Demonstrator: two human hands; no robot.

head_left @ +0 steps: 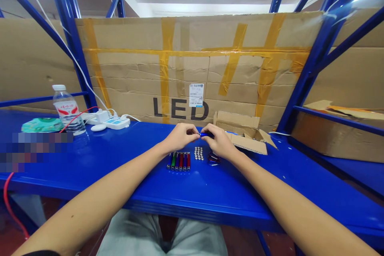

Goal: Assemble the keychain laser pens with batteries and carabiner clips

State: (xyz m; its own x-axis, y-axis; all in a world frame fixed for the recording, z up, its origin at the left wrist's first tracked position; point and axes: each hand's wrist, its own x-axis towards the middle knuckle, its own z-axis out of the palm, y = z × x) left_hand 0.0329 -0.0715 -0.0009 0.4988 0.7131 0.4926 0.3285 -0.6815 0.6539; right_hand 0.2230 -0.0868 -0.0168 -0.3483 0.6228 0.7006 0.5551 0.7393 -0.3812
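Above the table, my right hand [220, 141] is closed around a blue mini flashlight [205, 134], a slim metal tube. The fingers of my left hand [181, 136] are pinched at the tube's left end; whether they grip the tube itself or a small part at its tip is too small to tell. Below my left hand lies a row of several mini flashlights [181, 162] in red, green, blue and dark colours, side by side. Silver button cells [198, 153] form a small grid to their right. Red and dark carabiner clips [213, 160] are heaped under my right wrist.
An opened cardboard box [249, 144] stands behind my right hand with blue pieces inside. Left are a power strip [117, 122], a water bottle [68, 112] and a green packet [42, 125]. A large cardboard sheet [138, 76] walls off the table's back between blue posts.
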